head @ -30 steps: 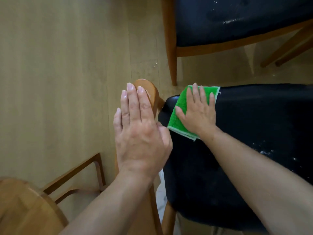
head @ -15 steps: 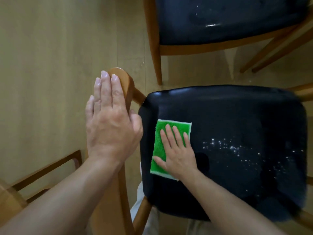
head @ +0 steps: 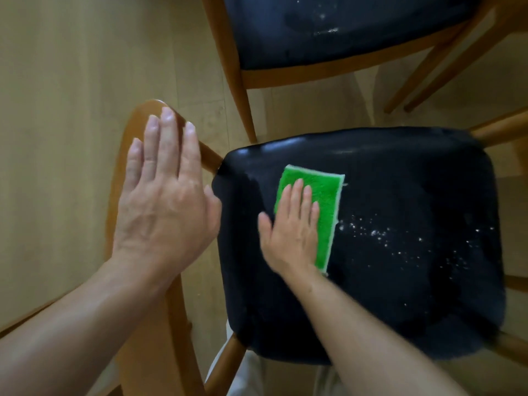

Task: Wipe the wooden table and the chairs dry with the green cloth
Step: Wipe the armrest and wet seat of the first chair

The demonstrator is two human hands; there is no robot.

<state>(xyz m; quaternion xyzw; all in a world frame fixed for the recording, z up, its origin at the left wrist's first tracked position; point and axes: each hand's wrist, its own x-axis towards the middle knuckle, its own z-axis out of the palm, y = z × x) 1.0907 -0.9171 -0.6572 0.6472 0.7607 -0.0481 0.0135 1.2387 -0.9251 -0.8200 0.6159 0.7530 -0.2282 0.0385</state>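
A wooden chair with a black padded seat (head: 400, 181) is below me. The folded green cloth (head: 317, 195) lies flat on the left-middle of that seat. My right hand (head: 291, 230) presses on the cloth with flat, extended fingers. White water droplets (head: 400, 241) speckle the seat to the right of the cloth. My left hand (head: 165, 195) rests flat on the chair's curved wooden backrest (head: 137, 124), fingers extended and together.
A second wooden chair with a black seat (head: 314, 30), also showing droplets, stands just beyond. Its legs (head: 243, 104) come down close to the near chair. Light wooden floor (head: 71, 95) fills the left side.
My right hand has slid the green cloth rightward across the seat, toward the droplets. My left hand stays on the backrest. The view has shifted a little.
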